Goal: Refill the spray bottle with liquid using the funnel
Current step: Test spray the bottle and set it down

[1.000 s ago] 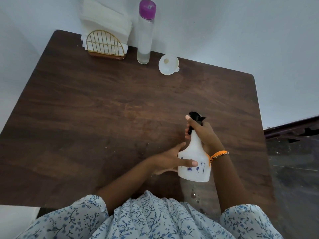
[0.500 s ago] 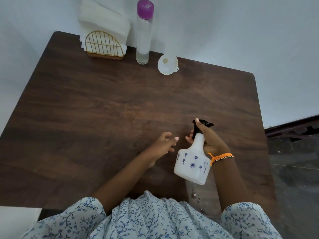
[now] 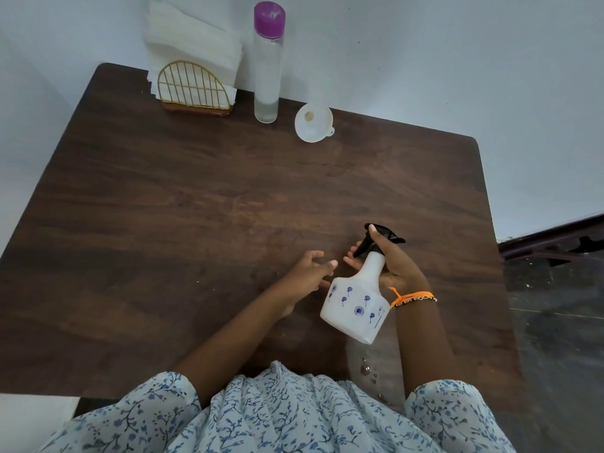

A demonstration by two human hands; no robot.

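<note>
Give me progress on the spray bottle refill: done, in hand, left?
Done: nothing visible; the black trigger head is on the spray bottle. In hand: the right hand grips the tilted bottle's neck, the left hand open beside it, not touching. Left: remove the head, fetch the funnel and the purple-capped bottle from the table's far edge, pour, recap.

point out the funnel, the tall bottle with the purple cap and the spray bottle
funnel (image 3: 313, 123): head view, inside of its bowl
tall bottle with the purple cap (image 3: 268, 70): head view, clear body
spray bottle (image 3: 356, 305): head view, white flowered body
</note>
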